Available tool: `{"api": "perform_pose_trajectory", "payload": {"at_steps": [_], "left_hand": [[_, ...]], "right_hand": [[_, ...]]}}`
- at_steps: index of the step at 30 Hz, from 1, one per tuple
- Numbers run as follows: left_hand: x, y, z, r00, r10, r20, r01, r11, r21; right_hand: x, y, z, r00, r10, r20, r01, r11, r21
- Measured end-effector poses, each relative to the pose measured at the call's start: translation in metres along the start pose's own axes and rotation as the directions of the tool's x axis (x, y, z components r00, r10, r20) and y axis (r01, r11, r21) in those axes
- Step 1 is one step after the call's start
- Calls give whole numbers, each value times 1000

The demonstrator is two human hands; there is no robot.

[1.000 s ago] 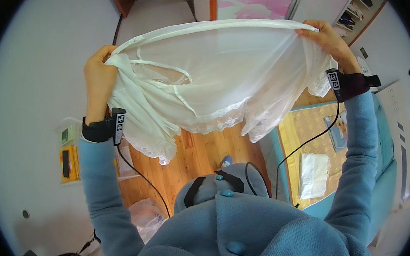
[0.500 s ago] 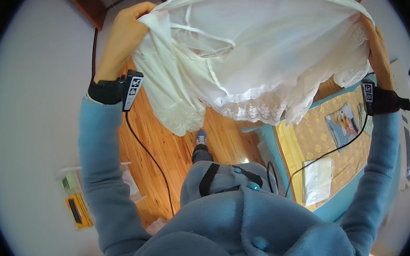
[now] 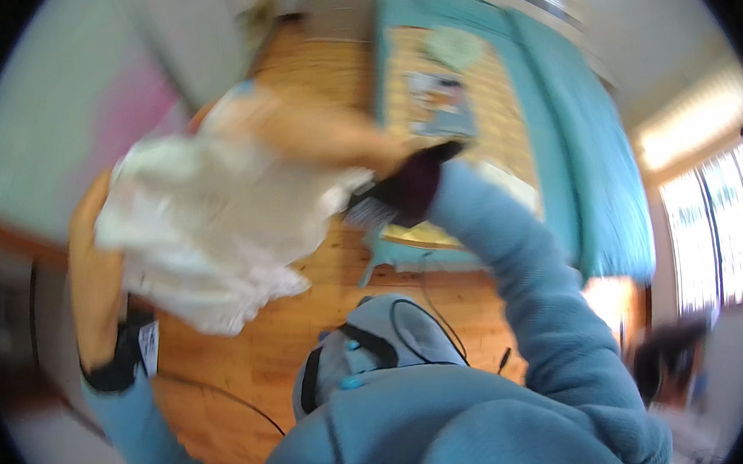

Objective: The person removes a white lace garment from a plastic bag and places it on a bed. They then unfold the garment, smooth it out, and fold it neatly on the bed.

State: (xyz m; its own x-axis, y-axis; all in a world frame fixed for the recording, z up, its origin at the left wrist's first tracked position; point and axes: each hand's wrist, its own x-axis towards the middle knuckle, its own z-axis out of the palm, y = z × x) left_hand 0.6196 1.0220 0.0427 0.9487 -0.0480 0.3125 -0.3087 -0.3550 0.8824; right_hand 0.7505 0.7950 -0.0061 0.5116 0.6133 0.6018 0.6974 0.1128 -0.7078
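A thin white lace-hemmed garment (image 3: 203, 229) hangs bunched in front of me at the left, blurred by motion. Its scalloped lower edge dangles over the wooden floor. My left hand (image 3: 94, 212) grips its left side, the fingers partly hidden behind the cloth. Reaching across from the right, my right hand (image 3: 269, 122) holds the upper part of the same garment; its fingers are smeared. The two hands are now fairly close, with the cloth gathered between them. Each wrist wears a dark band with a small tag.
To the right stands a bed (image 3: 588, 186) with teal bedding and a yellow patterned mat (image 3: 500, 88). On the mat lie a picture-printed folded item (image 3: 442, 106), a pale green piece (image 3: 452, 46) and a folded white cloth (image 3: 509, 186). Cables (image 3: 227, 393) trail from my wrists.
My view has turned right toward the bed. The garment, stretched wide between raised hands before, is now bunched and lower at the left. My right hand has swung across toward the left one.
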Motion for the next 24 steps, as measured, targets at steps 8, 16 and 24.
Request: {"api": "perform_pose_trajectory", "payload": {"at_steps": [8,16,24], "left_hand": [[110,-63,13,958,-69,277,54,997,61],[242,-62,43,970,32,241,-85,974,212],[395,-84,79,911,259,320,-324,930,172]], "right_hand": [[-12,44,-1,893,444,70,-446,857,257],[22,102,-106,913,336,-233,-310,940,144],[50,131,-257,862,115,-494,-324,874,-362]]}}
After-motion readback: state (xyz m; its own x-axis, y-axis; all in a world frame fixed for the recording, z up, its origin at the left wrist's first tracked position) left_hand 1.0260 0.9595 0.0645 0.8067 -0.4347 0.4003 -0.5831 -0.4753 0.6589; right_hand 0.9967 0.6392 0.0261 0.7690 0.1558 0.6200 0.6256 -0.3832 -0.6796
